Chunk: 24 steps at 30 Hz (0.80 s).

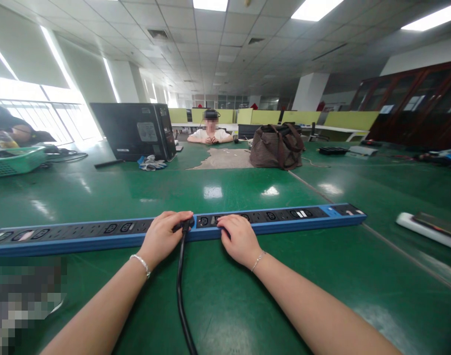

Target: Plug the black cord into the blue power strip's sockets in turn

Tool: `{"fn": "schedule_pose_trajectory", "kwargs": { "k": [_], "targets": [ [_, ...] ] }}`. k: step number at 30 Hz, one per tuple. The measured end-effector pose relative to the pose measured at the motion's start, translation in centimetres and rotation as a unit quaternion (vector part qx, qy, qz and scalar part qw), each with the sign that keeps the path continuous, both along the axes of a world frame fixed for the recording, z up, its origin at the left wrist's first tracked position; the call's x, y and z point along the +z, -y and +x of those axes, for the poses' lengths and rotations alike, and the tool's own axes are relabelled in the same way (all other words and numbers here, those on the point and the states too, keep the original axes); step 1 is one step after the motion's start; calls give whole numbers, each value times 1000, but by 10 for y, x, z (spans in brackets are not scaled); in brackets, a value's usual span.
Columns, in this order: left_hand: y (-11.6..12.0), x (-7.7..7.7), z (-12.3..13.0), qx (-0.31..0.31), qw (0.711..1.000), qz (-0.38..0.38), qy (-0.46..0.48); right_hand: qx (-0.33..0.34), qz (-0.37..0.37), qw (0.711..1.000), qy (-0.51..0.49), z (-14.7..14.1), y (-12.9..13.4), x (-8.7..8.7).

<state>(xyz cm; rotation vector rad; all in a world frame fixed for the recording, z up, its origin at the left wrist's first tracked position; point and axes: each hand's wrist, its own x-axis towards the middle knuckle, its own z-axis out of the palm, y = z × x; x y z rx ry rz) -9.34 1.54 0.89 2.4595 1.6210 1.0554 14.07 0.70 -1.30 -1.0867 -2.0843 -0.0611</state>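
Observation:
A long blue power strip (99, 244) with a black face of several sockets lies across the green table. My left hand (165, 230) is closed around a black plug (187, 223), which sits at the strip's face near its middle. From the plug a thick black cable (179, 291) runs down towards me. Just right of it, my right hand (241, 237) grips the strip, fingers curled over the top face and thumb by the front edge. The fingers hide some sockets, and the plug's prongs are out of sight.
On the green table (166, 195) stand a black computer case (132, 130), gloves (151, 163), a brown bag (275, 148) and a green basket (16, 161). A white bar-shaped object (427, 231) lies at right. Another person (210, 132) sits across the table; one more is at far left.

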Motion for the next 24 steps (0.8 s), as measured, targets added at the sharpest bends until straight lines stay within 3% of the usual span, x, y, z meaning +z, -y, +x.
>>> {"fn": "schedule_pose_trajectory", "kwargs": {
  "k": [7, 16, 24],
  "targets": [
    [2, -3, 4, 20, 999, 27, -18, 8, 1, 1000, 0, 1, -2, 0],
    [3, -4, 8, 52, 999, -15, -1, 10, -1, 1000, -2, 0, -3, -1],
    [3, -5, 8, 46, 997, 47, -38, 9, -1, 1000, -5, 0, -3, 0]
  ]
}}
